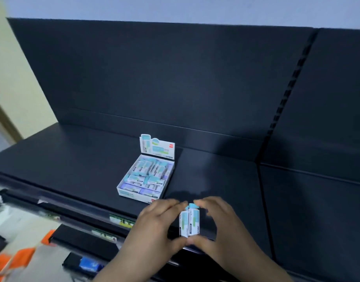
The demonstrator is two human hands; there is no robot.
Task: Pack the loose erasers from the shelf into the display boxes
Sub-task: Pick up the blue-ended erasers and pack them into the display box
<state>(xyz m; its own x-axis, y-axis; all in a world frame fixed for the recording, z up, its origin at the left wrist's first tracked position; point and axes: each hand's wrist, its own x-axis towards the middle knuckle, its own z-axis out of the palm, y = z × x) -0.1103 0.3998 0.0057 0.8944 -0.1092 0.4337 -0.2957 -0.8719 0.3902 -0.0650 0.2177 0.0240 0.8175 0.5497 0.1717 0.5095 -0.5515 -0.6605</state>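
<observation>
A white and teal display box [122, 187] stands open on the dark shelf [73, 159], its lid flap upright, with several wrapped erasers [150, 174] lying inside. Near the shelf's front edge, to the right of the box, both hands hold a small bunch of erasers [189, 222] on end. My left hand [154, 226] pinches the bunch from the left, fingertips at its top and thumb at its bottom. My right hand [217, 222] grips it the same way from the right.
The shelf's dark back panel [175, 78] rises behind the box, with a slotted upright [287, 98] at the right. Price labels [122, 220] run along the front rail. Below left lie blurred orange and white items [22, 257] and a blue packet [89, 265].
</observation>
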